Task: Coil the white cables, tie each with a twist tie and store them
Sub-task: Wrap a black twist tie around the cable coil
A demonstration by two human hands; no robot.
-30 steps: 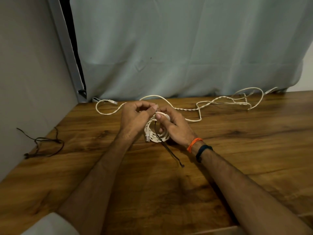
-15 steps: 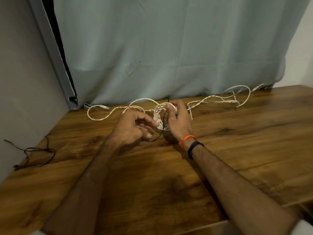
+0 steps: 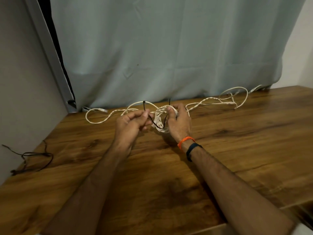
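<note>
My right hand [image 3: 177,122] grips the coil [image 3: 160,119] near the table's [image 3: 237,150] back edge, my left hand [image 3: 133,122] pinches the black tie [image 3: 153,122] (thin, stiff-looking); the coil looks light and springy, so I'd clamp across its loops.

Wooden table [image 3: 237,158], pale curtain [image 3: 169,48]

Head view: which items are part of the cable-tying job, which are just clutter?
In the job:
- coiled white cable, held by right hand
- black twist tie, pinched by left hand
- loose white cables, not yet coiled

Lying about:
- dark cord at table edge
- curtain
</note>
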